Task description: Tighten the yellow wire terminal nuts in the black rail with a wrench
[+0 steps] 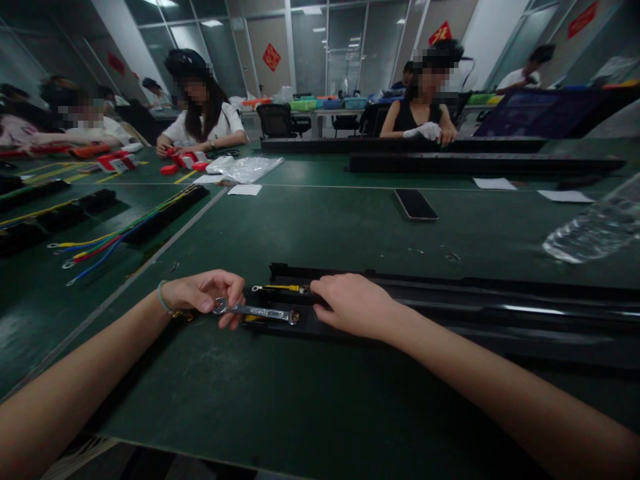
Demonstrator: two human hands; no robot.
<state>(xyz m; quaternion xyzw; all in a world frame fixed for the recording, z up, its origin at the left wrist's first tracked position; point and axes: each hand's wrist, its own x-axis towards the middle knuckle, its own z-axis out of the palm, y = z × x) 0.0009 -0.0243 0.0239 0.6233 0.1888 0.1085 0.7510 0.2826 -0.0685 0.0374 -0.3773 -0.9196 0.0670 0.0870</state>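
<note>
My left hand [213, 293] grips a silver combination wrench [260, 311] near its open jaw, thumb on top, with the ring end pointing right. Over the left end of a long black metal channel [440, 293], my right hand [350, 303] is bent with its fingertips down on or near the bolt head [304, 289]. Whether those fingers pinch anything is hidden. A short yellow wire [280, 288] with a ring terminal lies along the channel's end, left of the bolt. Part of another yellow piece shows under the wrench.
A phone [416, 205] lies behind the channel, and a clear plastic bottle [595, 227] is at the right. Coloured wires [110, 240] with ring terminals stick out at the left. Across the green table, people work near black channels [480, 163] and a plastic bag [250, 169].
</note>
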